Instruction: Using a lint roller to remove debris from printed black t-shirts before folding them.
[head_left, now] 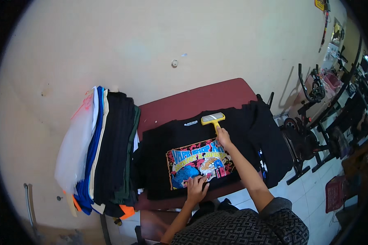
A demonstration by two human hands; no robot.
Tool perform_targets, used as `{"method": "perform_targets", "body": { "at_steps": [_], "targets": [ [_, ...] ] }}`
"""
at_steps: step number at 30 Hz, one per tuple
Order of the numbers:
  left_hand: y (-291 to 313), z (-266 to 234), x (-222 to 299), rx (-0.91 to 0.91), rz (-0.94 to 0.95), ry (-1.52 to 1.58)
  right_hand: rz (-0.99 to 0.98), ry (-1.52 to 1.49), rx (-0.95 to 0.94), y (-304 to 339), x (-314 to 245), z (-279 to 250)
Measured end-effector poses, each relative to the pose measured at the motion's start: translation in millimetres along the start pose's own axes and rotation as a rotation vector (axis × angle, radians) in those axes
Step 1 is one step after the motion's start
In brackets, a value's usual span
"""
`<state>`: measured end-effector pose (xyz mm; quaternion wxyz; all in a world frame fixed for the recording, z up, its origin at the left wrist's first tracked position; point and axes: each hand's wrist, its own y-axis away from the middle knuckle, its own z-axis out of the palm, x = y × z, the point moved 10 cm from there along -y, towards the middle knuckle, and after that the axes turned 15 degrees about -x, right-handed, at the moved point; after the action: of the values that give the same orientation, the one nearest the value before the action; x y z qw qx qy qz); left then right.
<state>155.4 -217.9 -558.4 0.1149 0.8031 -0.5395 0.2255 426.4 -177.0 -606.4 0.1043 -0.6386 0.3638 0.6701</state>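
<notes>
A black T-shirt (159, 141) lies spread flat, with a colourful printed picture (200, 163) on its chest. My right hand (223, 137) is closed around the handle of a yellow lint brush (213, 118). The brush's wide grey head is at the shirt's neckline, right of the small white print at the collar. My left hand (196, 188) rests on the lower edge of the print, fingers spread and holding nothing. Other dark garments (270, 134) lie at the right side of the shirt, partly hanging over the edge.
The shirt lies on a maroon padded table (200, 94) against a pale wall. A tall stack of folded clothes (114, 143) stands at its left, with a clear plastic bag (75, 143) beside it. To the right are an exercise bike (304, 126) and a red basket (335, 194).
</notes>
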Motion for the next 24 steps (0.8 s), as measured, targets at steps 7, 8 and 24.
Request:
{"method": "perform_targets", "body": {
  "at_steps": [7,8,24],
  "targets": [
    [19.7,1.9,13.3,0.106,-0.069,-0.054,-0.113,0.018,-0.134,73.7,45.9,-20.9],
    [23.1,3.2,12.6,0.125,-0.076,-0.054,-0.066,-0.012,-0.17,107.1,44.6,-22.6],
    [6.0,1.0,12.5,0.071,-0.192,-0.059,0.078,-0.208,-0.139,339.7,106.8,-82.9]
  ]
}}
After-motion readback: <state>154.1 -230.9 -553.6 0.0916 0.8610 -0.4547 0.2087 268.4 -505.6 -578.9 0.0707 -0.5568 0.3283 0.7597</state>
